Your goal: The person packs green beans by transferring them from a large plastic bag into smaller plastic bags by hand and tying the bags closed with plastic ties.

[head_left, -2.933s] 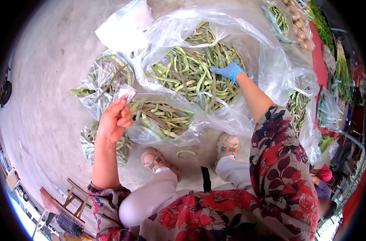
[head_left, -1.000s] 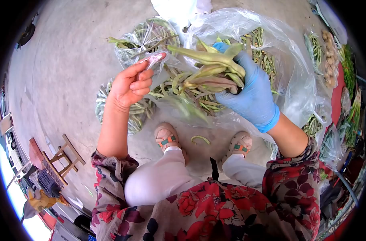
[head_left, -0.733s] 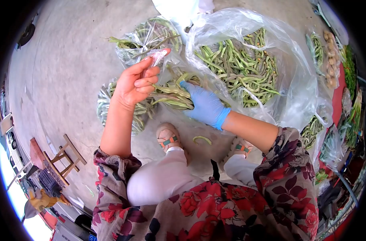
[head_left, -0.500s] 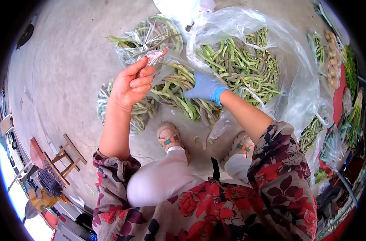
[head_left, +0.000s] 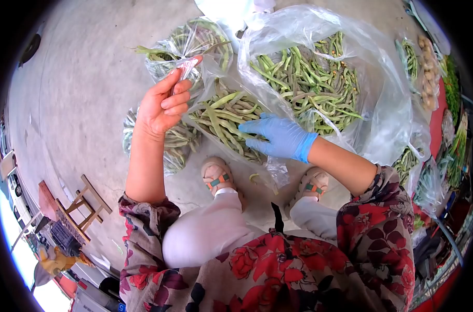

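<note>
Fingers (head_left: 177, 99) of the bare left hand (head_left: 161, 112) are pinched narrow on the edge of a clear, thin plastic bag (head_left: 208, 80), raised above its contents; I judge this keeps the mouth from falling shut. Right hand (head_left: 280, 138), in a thin blue glove, lies palm down with digits extended and slightly parted, touching long, flat, green-and-purplish bean pods (head_left: 221, 119) inside that bag. No pod seen gripped; the underside of the palm is hidden, so any hold there I cannot tell. Glove presumably spares the hand that meets the pods. Beige shoes (head_left: 215, 174) stand apart on the grey floor (head_left: 91, 93), probably for balance and to leave the bag room. Left of it, two filled plastic bags (head_left: 188, 156) (head_left: 163, 70) of similar pods sit one beyond the other. Just beyond, on the right, a large clear plastic sack (head_left: 389, 78) lies wide open with loose pods (head_left: 309, 88), its mouth spread presumably for easy reach. Farther right: a long bag of round brown potatoes (head_left: 428, 73), beside a red strip of cloth (head_left: 437, 114).
</note>
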The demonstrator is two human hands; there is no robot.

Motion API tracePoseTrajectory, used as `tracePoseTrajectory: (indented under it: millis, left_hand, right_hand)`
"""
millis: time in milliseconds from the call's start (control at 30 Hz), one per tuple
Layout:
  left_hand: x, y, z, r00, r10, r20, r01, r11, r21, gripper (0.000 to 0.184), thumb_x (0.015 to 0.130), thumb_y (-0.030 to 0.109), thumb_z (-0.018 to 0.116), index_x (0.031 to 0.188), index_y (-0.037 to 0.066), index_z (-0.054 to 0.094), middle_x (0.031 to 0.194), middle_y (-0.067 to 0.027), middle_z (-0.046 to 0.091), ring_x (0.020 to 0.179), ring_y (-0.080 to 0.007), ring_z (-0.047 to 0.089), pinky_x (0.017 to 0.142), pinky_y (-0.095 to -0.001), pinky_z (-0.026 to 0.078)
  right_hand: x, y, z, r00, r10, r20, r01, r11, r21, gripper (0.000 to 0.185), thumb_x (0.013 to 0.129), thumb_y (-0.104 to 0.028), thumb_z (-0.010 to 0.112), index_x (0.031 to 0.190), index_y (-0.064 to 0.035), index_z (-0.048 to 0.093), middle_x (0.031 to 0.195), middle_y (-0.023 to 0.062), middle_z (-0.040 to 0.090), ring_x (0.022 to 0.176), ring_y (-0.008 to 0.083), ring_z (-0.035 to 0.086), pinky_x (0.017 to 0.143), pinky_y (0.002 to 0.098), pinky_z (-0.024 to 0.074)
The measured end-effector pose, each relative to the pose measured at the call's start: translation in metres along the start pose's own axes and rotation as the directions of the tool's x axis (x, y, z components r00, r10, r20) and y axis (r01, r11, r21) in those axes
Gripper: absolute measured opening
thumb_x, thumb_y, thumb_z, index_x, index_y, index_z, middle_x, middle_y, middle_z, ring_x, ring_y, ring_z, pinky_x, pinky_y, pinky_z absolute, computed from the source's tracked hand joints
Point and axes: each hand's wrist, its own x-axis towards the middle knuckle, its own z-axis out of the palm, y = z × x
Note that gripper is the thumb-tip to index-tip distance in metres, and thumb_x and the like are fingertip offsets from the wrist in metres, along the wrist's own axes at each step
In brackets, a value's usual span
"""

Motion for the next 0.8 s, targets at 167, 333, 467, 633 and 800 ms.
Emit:
tracePoseTrajectory:
  millis: [167,333,467,633,800]
  left_hand:
    - [-0.008,-0.001,-0.004,0.999,0.038,-0.022,-0.038,0.999,0.025,0.043,0.096,0.016,0.035,0.136,0.004,0.025,0.068,-0.0001,0.040,0.043,-0.0030,0.030,0.036,-0.0175,0.025]
    - [-0.020,-0.002,0.000,0.992,0.052,-0.117,-0.038,0.993,0.114,0.044,0.097,0.017,0.033,0.138,0.006,0.021,0.065,0.0011,0.036,0.041,-0.0029,0.028,0.036,-0.0182,0.025]
    - [-0.034,-0.006,0.009,0.975,0.096,-0.200,-0.049,0.973,0.226,0.041,0.097,0.016,0.033,0.136,0.005,0.026,0.062,0.0012,0.035,0.040,-0.0026,0.028,0.036,-0.0183,0.024]
    - [-0.051,-0.009,0.040,0.998,0.053,-0.016,-0.048,0.969,0.244,0.028,0.096,0.016,0.034,0.119,0.002,0.044,0.060,0.0005,0.037,0.038,-0.0030,0.029,0.035,-0.0176,0.023]
    - [-0.016,-0.033,0.024,0.963,0.034,-0.269,0.062,0.938,0.340,0.031,0.095,0.018,0.040,0.121,0.002,0.044,0.061,0.0004,0.041,0.039,-0.0039,0.029,0.035,-0.0175,0.023]
  right_hand:
    - [-0.052,0.003,0.014,0.966,-0.233,0.109,0.254,0.803,-0.540,0.059,0.073,-0.053,0.061,0.119,-0.0181,0.056,0.120,0.0066,0.055,0.120,0.0343,0.038,0.107,0.0478,0.0201]
    - [-0.076,0.034,0.027,0.903,-0.399,0.161,0.386,0.586,-0.712,0.023,0.076,-0.036,0.057,0.079,-0.0158,0.067,0.099,0.0040,0.061,0.114,0.0289,0.042,0.103,0.0501,0.0209]
    - [-0.102,0.007,0.008,0.943,-0.325,-0.068,0.289,0.905,-0.312,0.022,0.077,-0.025,0.056,0.061,-0.0109,0.058,0.067,0.0081,0.058,0.078,0.0289,0.057,0.074,0.0419,0.0429]
    - [-0.125,-0.019,-0.007,0.923,-0.363,-0.130,0.366,0.931,0.000,0.029,0.081,-0.025,0.053,0.059,-0.0066,0.051,0.059,0.0124,0.054,0.051,0.0336,0.050,0.049,0.0428,0.0386]
    - [-0.108,0.007,-0.017,0.999,-0.034,-0.042,0.037,0.996,0.085,0.028,0.084,-0.029,0.052,0.071,-0.0058,0.060,0.063,0.0159,0.056,0.056,0.0334,0.054,0.054,0.0403,0.0428]
